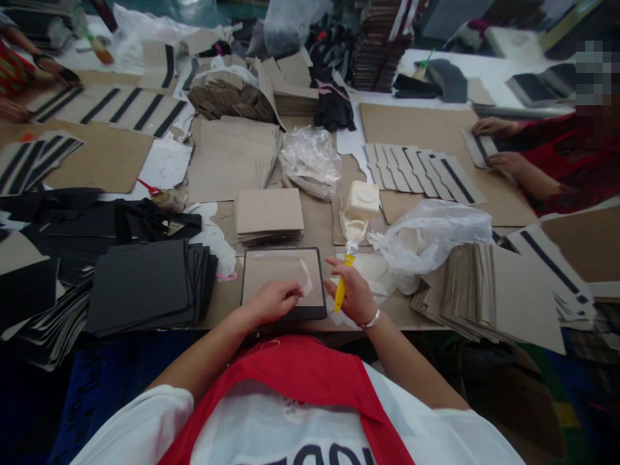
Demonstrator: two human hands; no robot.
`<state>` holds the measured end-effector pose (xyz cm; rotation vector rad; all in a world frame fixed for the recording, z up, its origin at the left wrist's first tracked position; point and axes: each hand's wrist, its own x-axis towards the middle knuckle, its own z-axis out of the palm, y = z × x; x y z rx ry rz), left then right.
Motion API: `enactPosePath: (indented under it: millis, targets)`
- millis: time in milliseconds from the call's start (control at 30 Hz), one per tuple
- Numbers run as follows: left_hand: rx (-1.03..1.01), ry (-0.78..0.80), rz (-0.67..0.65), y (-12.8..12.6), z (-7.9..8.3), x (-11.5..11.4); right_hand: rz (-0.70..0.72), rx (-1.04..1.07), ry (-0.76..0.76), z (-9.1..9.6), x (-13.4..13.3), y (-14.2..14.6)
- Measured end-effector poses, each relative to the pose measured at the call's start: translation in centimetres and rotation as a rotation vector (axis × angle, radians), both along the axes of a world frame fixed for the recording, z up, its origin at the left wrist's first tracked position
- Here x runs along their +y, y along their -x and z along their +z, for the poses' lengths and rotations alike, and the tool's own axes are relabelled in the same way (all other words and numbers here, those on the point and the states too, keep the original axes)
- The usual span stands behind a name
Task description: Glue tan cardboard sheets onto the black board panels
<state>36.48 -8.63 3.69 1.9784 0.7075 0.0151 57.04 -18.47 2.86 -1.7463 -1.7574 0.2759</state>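
In front of me lies a beige board with a dark border [266, 274]. My left hand [277, 300] is over its lower part, fingers curled together on a thin whitish piece [306, 279] whose exact kind I cannot make out. My right hand [354, 294], right of the board, holds a brush with a yellow handle [341, 287]. The brush points away from me, its bristle end at the mouth of a cream plastic container [363, 197]. A stack of beige boards [269, 212] sits just beyond the bordered board.
Dark boards [140, 284] are piled at left, and beige boards [523, 290] at right. Clear plastic bags [436, 232] lie near the container. A red-tipped bottle [165, 197] lies at left. Co-workers' hands [501, 152] handle striped pieces at far right and far left.
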Motion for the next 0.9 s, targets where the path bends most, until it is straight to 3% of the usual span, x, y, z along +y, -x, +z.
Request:
enactPosePath:
  millis: [67,133,233,367,467,533,667,800,900]
  targets:
    - [0.012,-0.030,-0.029,0.3,0.9,0.5,0.170,0.122,0.050,0.3,1.6,2.3]
    - [-0.017,-0.026,0.025,1.1,1.3,1.3,0.220,0.174,0.121,-0.1,2.7,3.5]
    - [-0.034,0.086,0.239,3.1,0.5,3.0,0.139,0.199,0.159,-1.3,3.6,3.6]
    - [-0.071,0.476,0.560,5.5,-2.0,4.8,0.028,0.243,0.169,-2.4,4.4,2.5]
    - [-0.199,0.688,0.765,6.0,-3.7,5.7,-0.029,0.194,0.207,-3.1,5.5,2.1]
    - [-0.230,0.720,0.858,5.8,-4.4,6.1,-0.087,0.140,0.218,-3.7,6.4,1.9]
    - [-0.096,0.487,0.908,5.3,-5.4,7.0,-0.157,0.091,0.206,-5.1,8.0,1.5]
    - [0.081,0.049,0.819,5.4,-5.8,7.8,-0.180,0.063,0.219,-6.6,9.0,1.2]
    - [0.158,-0.140,0.784,5.4,-6.0,8.4,-0.219,0.013,0.217,-7.4,9.4,1.3]
